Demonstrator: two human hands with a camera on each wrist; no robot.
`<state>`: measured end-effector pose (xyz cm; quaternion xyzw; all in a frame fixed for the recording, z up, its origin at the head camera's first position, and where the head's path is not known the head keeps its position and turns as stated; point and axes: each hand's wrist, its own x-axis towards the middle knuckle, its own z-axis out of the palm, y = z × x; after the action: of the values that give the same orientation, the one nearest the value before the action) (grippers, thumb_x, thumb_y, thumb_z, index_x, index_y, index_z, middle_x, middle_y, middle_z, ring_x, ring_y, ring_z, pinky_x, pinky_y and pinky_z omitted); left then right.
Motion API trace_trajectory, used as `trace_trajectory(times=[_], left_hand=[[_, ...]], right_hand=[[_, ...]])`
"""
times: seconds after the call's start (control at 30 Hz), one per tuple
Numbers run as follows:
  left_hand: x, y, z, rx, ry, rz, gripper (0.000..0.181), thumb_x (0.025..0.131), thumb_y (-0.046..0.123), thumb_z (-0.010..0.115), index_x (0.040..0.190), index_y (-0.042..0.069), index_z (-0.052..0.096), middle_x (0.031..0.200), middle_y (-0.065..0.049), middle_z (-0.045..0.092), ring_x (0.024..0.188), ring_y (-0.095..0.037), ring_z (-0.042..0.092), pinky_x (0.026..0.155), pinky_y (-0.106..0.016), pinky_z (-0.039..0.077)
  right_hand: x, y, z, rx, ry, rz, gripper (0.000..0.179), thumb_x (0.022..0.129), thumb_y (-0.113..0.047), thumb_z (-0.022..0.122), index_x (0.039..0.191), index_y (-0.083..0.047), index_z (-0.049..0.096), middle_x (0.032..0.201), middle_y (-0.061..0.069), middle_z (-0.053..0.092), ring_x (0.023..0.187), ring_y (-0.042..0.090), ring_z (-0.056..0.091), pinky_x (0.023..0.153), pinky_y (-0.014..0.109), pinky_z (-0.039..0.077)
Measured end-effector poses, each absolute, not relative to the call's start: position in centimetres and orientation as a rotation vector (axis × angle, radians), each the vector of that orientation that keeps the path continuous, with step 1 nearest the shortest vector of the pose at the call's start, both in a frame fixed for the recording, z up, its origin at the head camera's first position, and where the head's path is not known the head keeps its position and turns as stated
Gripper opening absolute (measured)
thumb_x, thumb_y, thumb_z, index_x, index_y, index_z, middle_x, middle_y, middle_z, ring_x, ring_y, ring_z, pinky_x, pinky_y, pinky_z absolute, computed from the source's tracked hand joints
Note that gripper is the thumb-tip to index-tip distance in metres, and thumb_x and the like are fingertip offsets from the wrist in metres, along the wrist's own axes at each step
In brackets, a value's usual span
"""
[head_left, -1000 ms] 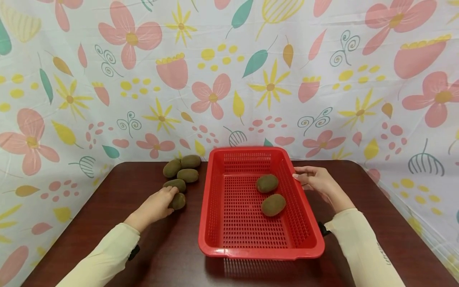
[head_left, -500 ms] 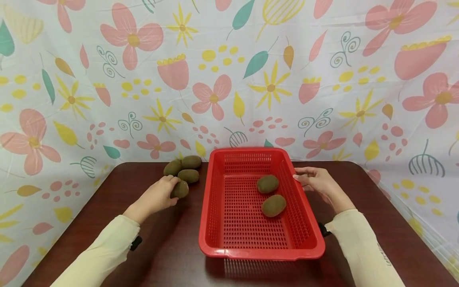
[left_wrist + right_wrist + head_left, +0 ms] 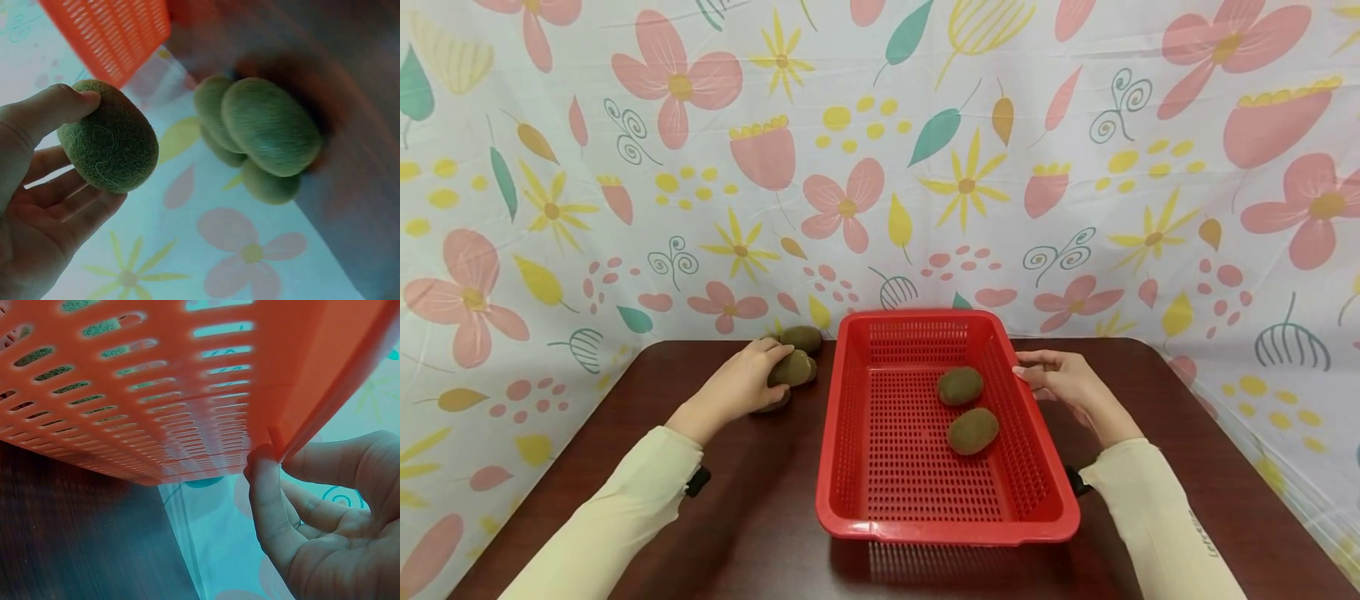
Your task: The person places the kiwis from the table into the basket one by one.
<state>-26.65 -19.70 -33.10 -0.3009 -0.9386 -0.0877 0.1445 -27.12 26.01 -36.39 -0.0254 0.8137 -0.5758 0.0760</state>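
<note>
the left grip is clamped on a kiwi, thumb on one face and fingers behind the other, probably because a rounded fruit could roll free. the right grip pinches the rim of the red basket on the counter, presumably to steady it. the held kiwi lies between left thumb and fingers, near the loose kiwis and left of the basket, where two more kiwis rest near its right wall.

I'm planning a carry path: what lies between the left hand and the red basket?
In the head view: the kiwi this hand holds, other kiwis beyond, then bare table up to the basket.
</note>
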Motion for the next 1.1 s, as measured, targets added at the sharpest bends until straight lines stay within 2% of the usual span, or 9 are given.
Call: trace_trajectory(times=[0.27,0.5,0.83,1.1], left_hand=[[-27.0,-17.2,-30.3,-0.89,-2.737,-0.25,0.053,0.081,0.01,0.077,0.126,-0.009,0.056,0.115,-0.021,0.06,0.105,-0.034,0.058,0.087,-0.044,0.05],[-28.0,-14.8,-28.7,-0.927,-2.763,-0.287,0.048,0.083,0.01,0.075,0.123,-0.007,0.055,0.113,-0.019,0.061,0.103,-0.032,0.059,0.086,-0.042,0.049],[-30.4,-10.8,-26.6,-0.99,-2.854,-0.309,0.047,0.087,0.015,0.072,0.127,-0.004,0.056,0.124,-0.018,0.06,0.115,-0.031,0.056,0.096,-0.042,0.046],[-32.6,-8.0,-26.6,-0.982,-2.944,-0.473,0.048,0.087,0.019,0.073,0.127,-0.002,0.058,0.12,-0.015,0.062,0.105,-0.026,0.059,0.088,-0.036,0.048]], right_hand=[[-27.1,26.0,-36.4,-0.082,2.451,-1.713,0.059,0.093,-0.022,0.065,0.139,0.009,0.043,0.091,0.002,0.069,0.079,0.013,0.066,0.076,0.034,0.057],[-27.2,26.1,-36.4,-0.086,2.448,-1.705,0.059,0.093,-0.023,0.065,0.139,0.008,0.043,0.092,0.001,0.069,0.081,0.012,0.066,0.077,0.035,0.057],[-27.2,26.0,-36.2,-0.085,2.457,-1.7,0.06,0.093,-0.024,0.065,0.139,0.008,0.043,0.092,0.001,0.069,0.081,0.014,0.066,0.077,0.035,0.057],[-27.1,25.9,-36.2,-0.07,2.455,-1.689,0.059,0.093,-0.023,0.065,0.139,0.008,0.043,0.093,0.002,0.069,0.081,0.013,0.066,0.077,0.035,0.056]])
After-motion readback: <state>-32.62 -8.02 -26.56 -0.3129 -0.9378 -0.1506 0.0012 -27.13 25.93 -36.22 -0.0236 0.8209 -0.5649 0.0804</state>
